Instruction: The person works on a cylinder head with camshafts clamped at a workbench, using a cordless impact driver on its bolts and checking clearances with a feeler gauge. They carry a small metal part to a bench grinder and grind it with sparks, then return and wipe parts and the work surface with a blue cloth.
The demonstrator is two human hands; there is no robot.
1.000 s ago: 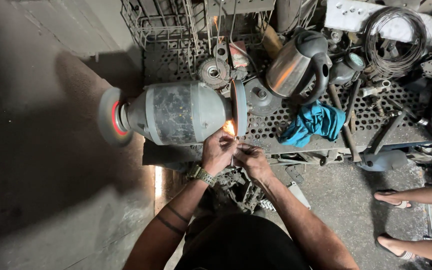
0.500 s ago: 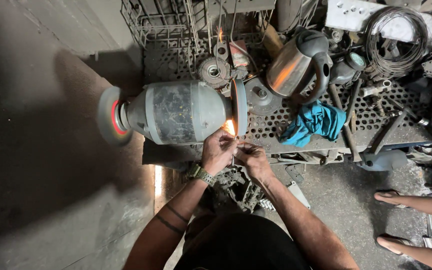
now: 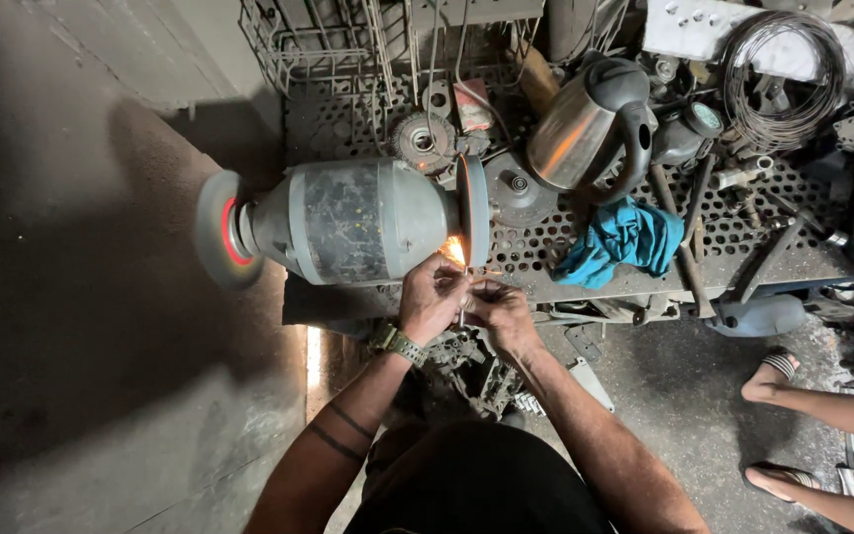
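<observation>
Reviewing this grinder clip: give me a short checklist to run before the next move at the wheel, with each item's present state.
1. Both hands on the workpiece: left hand and right hand pinch a thin metal piece: ok.
2. Contact at grinding wheel: sparks show: ok.
3. Fingers away from the wheel: very close: not ok.
4. Gloves: bare hands: not ok.
5. Eye protection: cannot tell.
6. Bystander's feet apart from the bench: ok.
</observation>
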